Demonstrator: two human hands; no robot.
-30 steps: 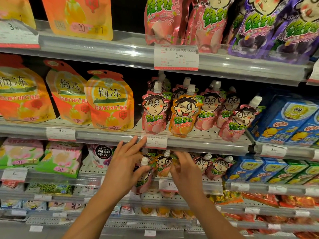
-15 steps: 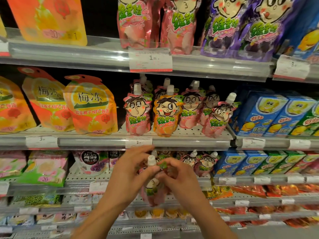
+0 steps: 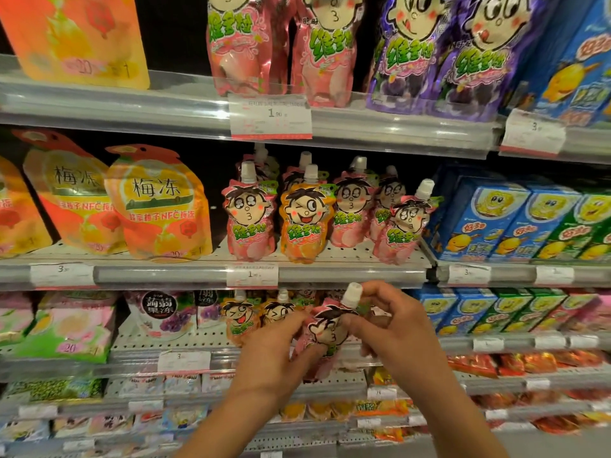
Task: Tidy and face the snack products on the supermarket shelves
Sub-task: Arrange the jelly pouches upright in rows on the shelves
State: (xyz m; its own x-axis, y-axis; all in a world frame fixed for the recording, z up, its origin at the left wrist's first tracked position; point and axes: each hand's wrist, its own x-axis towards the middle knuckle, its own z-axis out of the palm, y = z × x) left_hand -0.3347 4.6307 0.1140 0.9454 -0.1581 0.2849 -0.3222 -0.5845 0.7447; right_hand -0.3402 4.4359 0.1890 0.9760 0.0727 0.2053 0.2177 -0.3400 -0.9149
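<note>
So the pink spouted pouch (image 3: 325, 328) is now fully off the shelf and up in front of the third shelf's lip, tilted with its white cap leaning right. Half a second back it hung lower and straighter between the hands, and a second back both hands were still reaching in among the pouches on that shelf. The view has also shifted closer and a bit to the right since then.

The left hand (image 3: 274, 352) grips the pouch's lower body from the left, thumb across the front. The right hand (image 3: 393, 328) pinches it up top by the neck, fingers curled round just under the cap. So the pouch sits right between the two hands, both touching it.

Just behind it on the third shelf (image 3: 185, 342) stand two orange pouches (image 3: 239, 317), with a dark grape jelly tub (image 3: 158, 309) to their left and blue and green juice cartons (image 3: 463, 312) to the right.

One shelf up (image 3: 185, 274) there's a cluster of the same face pouches, pink ones around a single orange pouch (image 3: 305, 223), with big orange jelly bags (image 3: 158, 206) on the left and more blue cartons (image 3: 489, 223) on the right. The top shelf holds larger pink pouches (image 3: 241, 44) and purple pouches (image 3: 459, 54) behind a price tag (image 3: 271, 117).
</note>
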